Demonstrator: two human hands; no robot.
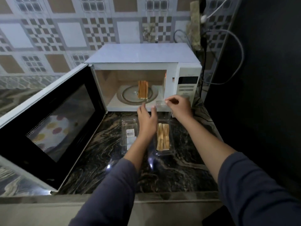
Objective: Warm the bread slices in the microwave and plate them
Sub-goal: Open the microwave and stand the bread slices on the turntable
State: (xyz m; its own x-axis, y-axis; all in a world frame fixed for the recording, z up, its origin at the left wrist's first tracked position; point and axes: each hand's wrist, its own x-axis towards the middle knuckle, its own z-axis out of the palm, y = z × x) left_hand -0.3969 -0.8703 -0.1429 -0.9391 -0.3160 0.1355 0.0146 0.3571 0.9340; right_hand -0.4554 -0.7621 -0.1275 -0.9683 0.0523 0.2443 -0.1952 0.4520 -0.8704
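Loading step. Bread [143, 91] stands in open microwave [141, 53]; more in tray [171, 139] on worktop [187, 168]. Left hand [147, 121] spread, empty; right hand [179, 106] pinches clear plastic [160, 105]. Next, probably: drop plastic, close door [48, 121].

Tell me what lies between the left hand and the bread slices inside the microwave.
Only the plate rim and bare microwave floor lie between left hand and bread slices, in the head view.
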